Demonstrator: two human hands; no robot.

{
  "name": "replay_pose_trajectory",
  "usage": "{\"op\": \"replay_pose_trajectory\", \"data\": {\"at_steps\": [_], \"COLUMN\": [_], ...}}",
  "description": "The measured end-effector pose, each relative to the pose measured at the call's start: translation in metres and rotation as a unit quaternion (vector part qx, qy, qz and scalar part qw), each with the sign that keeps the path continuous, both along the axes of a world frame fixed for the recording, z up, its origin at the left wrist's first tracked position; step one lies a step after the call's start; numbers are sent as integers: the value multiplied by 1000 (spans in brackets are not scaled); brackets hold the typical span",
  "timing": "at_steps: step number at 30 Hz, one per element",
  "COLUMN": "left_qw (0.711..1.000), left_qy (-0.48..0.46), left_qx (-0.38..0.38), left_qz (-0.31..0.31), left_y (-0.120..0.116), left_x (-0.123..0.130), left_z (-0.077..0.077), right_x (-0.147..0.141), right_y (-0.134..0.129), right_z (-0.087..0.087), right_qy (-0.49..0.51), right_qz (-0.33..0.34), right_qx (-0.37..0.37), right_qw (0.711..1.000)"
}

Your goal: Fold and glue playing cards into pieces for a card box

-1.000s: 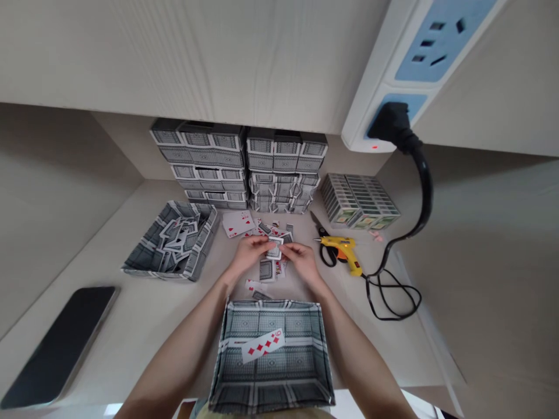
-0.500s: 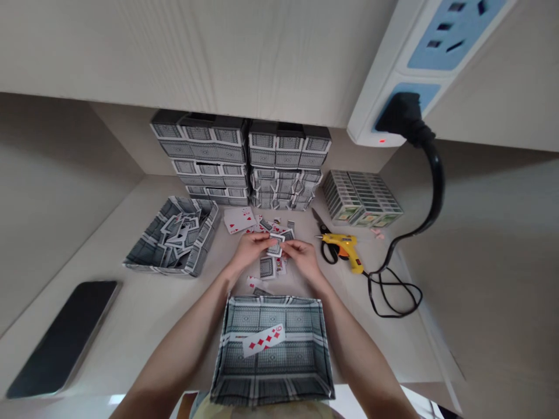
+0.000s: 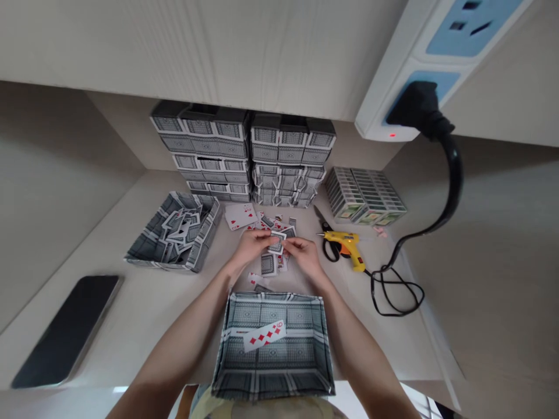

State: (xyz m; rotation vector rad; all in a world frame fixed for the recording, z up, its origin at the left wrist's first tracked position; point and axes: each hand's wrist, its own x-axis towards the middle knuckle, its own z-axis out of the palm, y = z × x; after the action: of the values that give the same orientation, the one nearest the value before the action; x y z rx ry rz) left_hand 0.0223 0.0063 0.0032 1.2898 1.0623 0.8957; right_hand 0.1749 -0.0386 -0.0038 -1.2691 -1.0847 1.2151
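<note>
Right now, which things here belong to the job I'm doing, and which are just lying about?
Seem part of the job:
- held card
- loose cards
- near card-covered box
- left card-covered box, holding cut cards
- probably glue gun, scissors

Seem just lying about:
- dark phone-like slab
- pink scraps

Can't tell: stacked packs at right.

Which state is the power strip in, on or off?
On: the power strip shows a glowing red indicator light near the black plug seated in its socket.
</note>
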Motion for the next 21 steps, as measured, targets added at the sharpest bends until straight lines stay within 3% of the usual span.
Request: {"op": "replay_pose_trajectory", "data": {"at_steps": [6,13,21], "left_qw": [1000,990,986], "left_qy": [13,74,74], "left_qx": [15,120,152], "left_qz": [3,31,15], "left_y": [-3,-10,-11], "left_x": [2,10,11], "left_z": [-2,-3,-4], "right_x": [0,0,-1], "right_y": [-1,-3,-4], "right_z": [4,9,8], "right_qy": [4,28,39], "right_qz": [-2,3,5], "right_qx": [1,-5,-6], "right_qw": [1000,1000,999]}}
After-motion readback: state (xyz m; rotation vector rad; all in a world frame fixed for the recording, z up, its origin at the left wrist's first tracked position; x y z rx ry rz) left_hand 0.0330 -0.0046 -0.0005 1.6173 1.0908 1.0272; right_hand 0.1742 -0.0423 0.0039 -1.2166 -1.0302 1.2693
